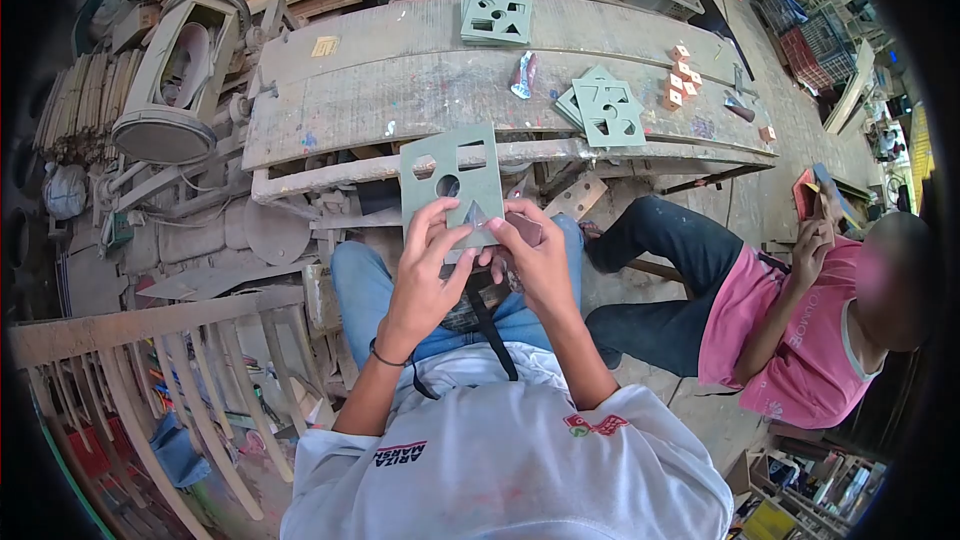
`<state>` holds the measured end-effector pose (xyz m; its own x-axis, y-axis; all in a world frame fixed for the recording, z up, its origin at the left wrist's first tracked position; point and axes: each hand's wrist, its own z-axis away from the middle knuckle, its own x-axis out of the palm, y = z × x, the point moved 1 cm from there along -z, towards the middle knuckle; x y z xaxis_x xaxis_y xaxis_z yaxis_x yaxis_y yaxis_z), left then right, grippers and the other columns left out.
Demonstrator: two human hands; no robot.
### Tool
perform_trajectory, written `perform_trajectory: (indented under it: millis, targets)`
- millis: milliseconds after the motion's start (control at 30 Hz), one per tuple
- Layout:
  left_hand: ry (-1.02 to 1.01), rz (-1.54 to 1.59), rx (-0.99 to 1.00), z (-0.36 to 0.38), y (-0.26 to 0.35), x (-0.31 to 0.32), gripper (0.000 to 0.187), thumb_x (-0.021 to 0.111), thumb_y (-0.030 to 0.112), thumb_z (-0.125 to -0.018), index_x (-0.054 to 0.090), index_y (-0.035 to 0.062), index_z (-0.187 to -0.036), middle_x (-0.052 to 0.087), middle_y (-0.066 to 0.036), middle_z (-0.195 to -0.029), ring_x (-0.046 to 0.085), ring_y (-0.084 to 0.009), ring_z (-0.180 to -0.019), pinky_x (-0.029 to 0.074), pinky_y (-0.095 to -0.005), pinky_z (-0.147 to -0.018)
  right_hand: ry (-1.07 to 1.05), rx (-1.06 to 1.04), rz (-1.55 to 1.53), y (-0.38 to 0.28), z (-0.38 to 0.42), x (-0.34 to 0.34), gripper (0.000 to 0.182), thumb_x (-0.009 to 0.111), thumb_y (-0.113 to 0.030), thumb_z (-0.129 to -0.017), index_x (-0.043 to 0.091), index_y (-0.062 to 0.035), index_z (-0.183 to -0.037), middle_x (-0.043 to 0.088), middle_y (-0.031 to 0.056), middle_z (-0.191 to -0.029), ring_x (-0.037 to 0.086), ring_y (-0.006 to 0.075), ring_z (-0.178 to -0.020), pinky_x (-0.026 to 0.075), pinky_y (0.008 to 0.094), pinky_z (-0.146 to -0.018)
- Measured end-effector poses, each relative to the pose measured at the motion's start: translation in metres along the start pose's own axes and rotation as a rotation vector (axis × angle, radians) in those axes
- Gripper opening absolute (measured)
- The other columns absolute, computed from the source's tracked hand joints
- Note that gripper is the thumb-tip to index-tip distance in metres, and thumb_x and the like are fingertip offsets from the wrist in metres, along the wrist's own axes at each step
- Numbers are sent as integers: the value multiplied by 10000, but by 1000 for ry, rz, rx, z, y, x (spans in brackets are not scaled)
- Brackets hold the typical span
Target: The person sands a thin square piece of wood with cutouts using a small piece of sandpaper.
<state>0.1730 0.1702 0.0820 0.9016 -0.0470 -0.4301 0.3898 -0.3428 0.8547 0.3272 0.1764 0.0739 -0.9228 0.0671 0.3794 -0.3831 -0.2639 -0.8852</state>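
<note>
A grey-green board (475, 162) with several cut-out shapes, among them a circle and a triangle, stands tilted above my lap. My left hand (425, 260) is closed on its lower left part, fingertips beside the triangular hole. At the lower right edge is my right hand (540, 258), its thumb against the board near that hole. A folded reddish-brown piece (526, 228), which looks like sandpaper, is tucked between this hand's thumb and fingers. Some fingertips of both hands are hidden behind the board.
On the wooden table (330, 90) lie two stacks of similar boards (512, 28) (622, 125), a crumpled tube (523, 75) and several small wooden blocks (677, 85). A person in pink (800, 340) sits at my right. A slatted wooden rack (150, 325) stands at left.
</note>
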Motion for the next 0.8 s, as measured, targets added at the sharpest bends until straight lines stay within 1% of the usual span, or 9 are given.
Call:
perform_trajectory:
  millis: [267,300,400,467,533,600,667,700,800]
  targets:
    - [-210,-155,178,-4,-2,-9,310,653,-19,-798,643,-12,-1107,471,-196,-1318,543,-340,-1133,486,-388,-925,30,29,-204,10,3,-13,187,603,-76,-918,568,31,-1067,640,122,-913,653,197,-676,532,297,-545]
    - [-197,-152,224,-6,0,-11,279,667,-48,-747,621,-18,-1021,490,-179,-1283,546,-351,-1097,484,-410,-883,37,26,-209,10,4,-13,193,595,-75,-923,566,32,-1080,638,127,-916,649,200,-674,532,304,-556]
    - [-251,-181,402,-15,3,-27,264,660,-48,-746,619,-11,-1005,505,-181,-1278,549,-351,-1073,475,-426,-898,51,-20,-215,10,2,-20,199,586,-75,-928,562,40,-1089,636,129,-914,643,204,-666,528,301,-550]
    - [-210,-185,432,-18,-2,-31,262,673,-22,-739,622,3,-995,521,-172,-1278,548,-345,-1080,462,-417,-920,26,-43,-226,5,2,-25,200,580,-72,-929,561,43,-1091,636,130,-909,641,205,-664,526,300,-548]
    - [205,-439,317,-23,8,-42,268,674,2,-745,633,15,-1009,550,-159,-1248,553,-338,-1093,449,-396,-937,-1,-66,-235,-1,1,-29,200,575,-69,-931,560,46,-1094,636,131,-904,638,205,-662,525,298,-546]
    - [262,-394,189,-31,5,-45,278,659,30,-797,623,18,-1073,590,-143,-1206,571,-283,-1085,442,-352,-944,-41,-72,-181,-5,2,-31,205,570,-66,-933,559,50,-1101,638,139,-894,638,209,-663,522,296,-541]
    - [264,593,-314,-37,-9,-40,288,612,42,-868,587,-17,-1149,617,-132,-1149,598,-224,-1015,453,-325,-928,-83,-74,-190,-6,2,-29,205,576,-60,-928,562,52,-1099,640,147,-887,640,211,-662,524,299,-529]
    - [233,834,-352,-39,-15,-39,277,582,72,-911,560,-64,-1151,635,-128,-1080,612,-181,-958,469,-298,-898,-118,-67,-172,-5,2,-28,203,580,-55,-924,563,54,-1095,640,150,-888,642,212,-661,527,301,-525]
    - [203,1023,-387,-38,-35,-38,252,574,98,-920,573,-82,-1098,650,-142,-1018,630,-187,-932,488,-301,-871,-144,-53,-167,-2,7,-24,204,586,-46,-918,566,58,-1092,641,155,-889,645,215,-659,532,306,-516]
